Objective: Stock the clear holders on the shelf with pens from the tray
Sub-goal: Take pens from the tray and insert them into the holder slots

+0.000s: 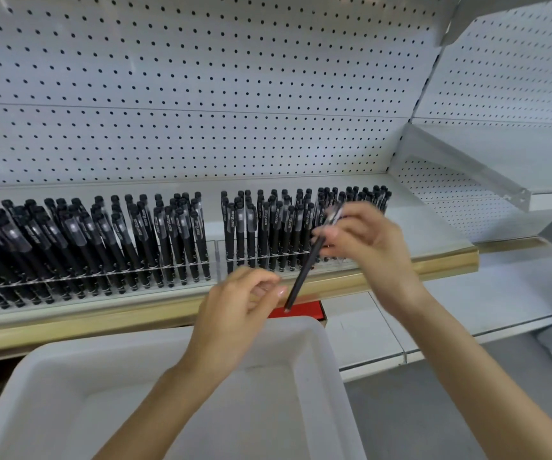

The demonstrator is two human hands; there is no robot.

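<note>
White pegboard (201, 94) backs a shelf (400, 268) with a pale wood-coloured front edge. One black pen (305, 268) is in the air in front of that edge. Its long axis is steeply tilted: the upper end points up and to the right, and the lower tip points down and to the left, ending just above the far rim of the white tray (326, 346). The right hand (367, 240) pinches the pen near its upper end between thumb and fingertips; motion blur hides the exact finger placement. The left hand (241, 303) is just beside the pen's lower end, over the tray, fingers curled inward with nothing seen in them. Behind the pen, the right clear holder (268, 264) stands packed with upright black pens, and the left clear holder (101, 286) beside it holds pens leaning left. A red object (304, 310) lies under the shelf edge, behind the tray.
</note>
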